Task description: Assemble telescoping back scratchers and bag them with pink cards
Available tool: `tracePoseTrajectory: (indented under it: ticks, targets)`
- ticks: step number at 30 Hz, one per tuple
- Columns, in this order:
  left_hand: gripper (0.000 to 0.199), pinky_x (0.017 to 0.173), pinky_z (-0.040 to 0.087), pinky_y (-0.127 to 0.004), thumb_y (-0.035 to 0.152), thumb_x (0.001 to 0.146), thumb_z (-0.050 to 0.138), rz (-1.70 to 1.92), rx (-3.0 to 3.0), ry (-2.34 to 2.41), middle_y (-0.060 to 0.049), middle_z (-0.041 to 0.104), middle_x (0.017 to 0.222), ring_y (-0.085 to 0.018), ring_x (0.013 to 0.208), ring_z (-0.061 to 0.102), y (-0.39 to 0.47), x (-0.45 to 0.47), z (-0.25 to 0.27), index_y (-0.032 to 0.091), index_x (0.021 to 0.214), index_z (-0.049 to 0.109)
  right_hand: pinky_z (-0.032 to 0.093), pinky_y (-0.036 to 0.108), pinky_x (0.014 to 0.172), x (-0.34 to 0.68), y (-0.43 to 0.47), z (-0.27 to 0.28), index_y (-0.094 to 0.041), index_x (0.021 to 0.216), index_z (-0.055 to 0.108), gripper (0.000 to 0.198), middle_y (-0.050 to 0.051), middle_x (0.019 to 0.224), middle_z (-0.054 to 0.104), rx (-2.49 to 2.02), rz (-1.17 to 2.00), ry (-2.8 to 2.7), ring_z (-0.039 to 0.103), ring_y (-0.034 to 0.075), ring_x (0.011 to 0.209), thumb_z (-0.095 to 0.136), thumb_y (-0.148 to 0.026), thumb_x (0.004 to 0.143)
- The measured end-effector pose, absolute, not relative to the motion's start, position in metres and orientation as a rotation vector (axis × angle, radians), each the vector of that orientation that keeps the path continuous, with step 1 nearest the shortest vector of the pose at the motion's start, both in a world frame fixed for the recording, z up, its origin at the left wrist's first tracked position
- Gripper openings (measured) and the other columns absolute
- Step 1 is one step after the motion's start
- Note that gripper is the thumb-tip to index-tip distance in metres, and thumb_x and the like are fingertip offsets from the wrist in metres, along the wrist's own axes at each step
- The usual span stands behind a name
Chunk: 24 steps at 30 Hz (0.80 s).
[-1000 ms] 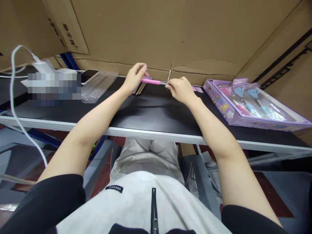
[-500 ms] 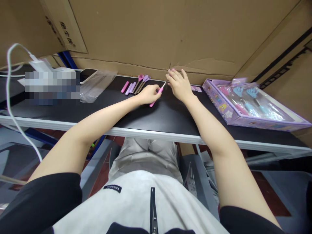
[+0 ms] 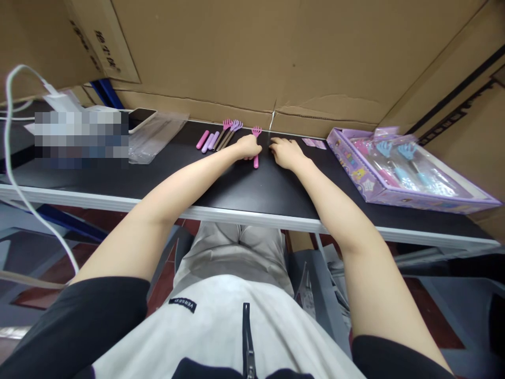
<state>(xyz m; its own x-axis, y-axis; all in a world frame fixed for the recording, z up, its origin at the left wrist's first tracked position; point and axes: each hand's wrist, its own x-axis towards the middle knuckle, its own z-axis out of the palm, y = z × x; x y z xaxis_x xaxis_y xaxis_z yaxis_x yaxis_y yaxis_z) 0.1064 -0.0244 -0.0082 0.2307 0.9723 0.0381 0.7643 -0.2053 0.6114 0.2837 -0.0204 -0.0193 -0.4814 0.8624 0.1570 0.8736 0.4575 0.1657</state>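
Note:
My left hand (image 3: 248, 147) is closed around the middle of a pink back scratcher (image 3: 256, 131). Its claw head points away from me and its pink handle end shows below the fist. To the right, my right hand (image 3: 289, 153) is palm down at the black tabletop (image 3: 252, 189), fingers apart and slightly bent, apart from the scratcher. Left of my left hand lie a pink-clawed scratcher (image 3: 226, 124) and a purple-clawed one (image 3: 235, 125), both with brown shafts. Beside them are a loose pink handle (image 3: 202, 139) and two purple handles (image 3: 210, 142).
An open purple box (image 3: 355, 171) with bagged pink and blue scratchers stands on the right. Small pink cards (image 3: 314, 143) lie before it. A clear plastic bag (image 3: 155, 139), a phone (image 3: 141, 118) and a white cable (image 3: 11, 131) are on the left. Cardboard (image 3: 221, 63) walls the back.
The scratcher in my left hand has turned from slanting right to nearly straight, its pink claw now visible. My right hand has come off its head and dropped lower towards the table.

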Motion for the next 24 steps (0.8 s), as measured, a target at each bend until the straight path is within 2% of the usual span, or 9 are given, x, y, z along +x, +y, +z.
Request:
tracePoseTrajectory:
  ticks: [3,5,6,9,12,15,17,20,24]
  targets:
    - [0.028,0.068,0.052,-0.039,0.013,0.086,0.064,0.549,2.047,1.630,-0.003,0.051,0.047,-0.022,0.050,0.057,-0.017,0.102,-0.008,0.022,0.060,0.059,0.052,0.055,0.113,0.282,-0.022,-0.018,-0.009,0.146,0.072,0.053,0.024,0.161,0.062,-1.643,-0.330,-2.639,0.065,0.039,0.140,0.038,-0.014,0.107]
    - [0.008,0.071,0.054,-0.038,0.017,0.082,0.070,0.574,2.088,1.633,-0.003,0.057,0.053,-0.027,0.059,0.066,-0.008,0.092,-0.008,0.020,0.076,0.067,0.055,0.054,0.110,0.282,-0.021,-0.018,-0.009,0.147,0.072,0.053,0.025,0.156,0.065,-1.674,-0.296,-2.639,0.068,0.039,0.136,0.038,-0.014,0.107]
    - [0.007,0.074,0.056,-0.038,0.019,0.080,0.073,0.602,2.127,1.623,-0.002,0.061,0.058,-0.029,0.066,0.070,-0.003,0.084,-0.008,0.019,0.087,0.071,0.056,0.053,0.108,0.283,-0.021,-0.019,-0.009,0.147,0.072,0.053,0.026,0.155,0.066,-1.669,-0.281,-2.641,0.069,0.039,0.136,0.039,-0.014,0.106]
    - [0.037,0.092,0.058,-0.037,0.025,0.076,0.079,0.656,2.305,1.540,-0.004,0.072,0.078,-0.033,0.096,0.078,0.007,0.051,-0.004,0.018,0.113,0.075,0.058,0.050,0.108,0.284,-0.020,-0.019,-0.010,0.146,0.073,0.052,0.025,0.153,0.067,-1.631,-0.265,-2.639,0.070,0.038,0.134,0.041,-0.011,0.105]
    - [0.045,0.112,0.053,-0.036,0.034,0.086,0.073,0.567,2.394,1.621,-0.008,0.080,0.116,-0.033,0.127,0.072,0.003,0.014,0.004,0.021,0.129,0.076,0.056,0.048,0.114,0.282,-0.023,-0.017,-0.008,0.147,0.071,0.052,0.025,0.155,0.066,-1.666,-0.242,-2.641,0.068,0.037,0.139,0.040,-0.010,0.106]
    - [0.058,0.128,0.042,-0.036,0.032,0.099,0.055,0.602,2.372,1.856,-0.014,0.068,0.155,-0.031,0.149,0.059,-0.005,-0.020,0.007,0.016,0.154,0.065,0.051,0.046,0.123,0.278,-0.029,-0.012,-0.004,0.152,0.066,0.053,0.025,0.161,0.061,-1.728,-0.203,-2.653,0.063,0.036,0.146,0.037,-0.012,0.109]
    - [0.065,0.134,0.035,-0.038,0.027,0.102,0.047,0.643,2.309,1.982,-0.018,0.057,0.167,-0.031,0.158,0.051,-0.005,-0.038,0.004,0.008,0.163,0.056,0.048,0.046,0.125,0.277,-0.031,-0.011,-0.002,0.154,0.064,0.053,0.025,0.163,0.060,-1.740,-0.190,-2.656,0.062,0.036,0.148,0.036,-0.012,0.110]
    - [0.065,0.135,0.036,-0.041,0.024,0.103,0.042,0.678,2.175,2.070,-0.021,0.056,0.170,-0.033,0.159,0.050,0.001,-0.054,-0.009,0.006,0.164,0.056,0.047,0.046,0.127,0.279,-0.030,-0.011,-0.002,0.155,0.064,0.053,0.024,0.164,0.059,-1.730,-0.173,-2.661,0.060,0.036,0.150,0.036,-0.013,0.111]
    - [0.056,0.123,0.048,-0.039,0.032,0.104,0.046,0.655,2.002,2.086,-0.021,0.073,0.148,-0.035,0.141,0.067,0.011,-0.063,-0.032,0.008,0.149,0.071,0.047,0.044,0.128,0.283,-0.024,-0.015,-0.004,0.156,0.064,0.053,0.022,0.165,0.059,-1.702,-0.149,-2.673,0.058,0.033,0.153,0.038,-0.013,0.111]
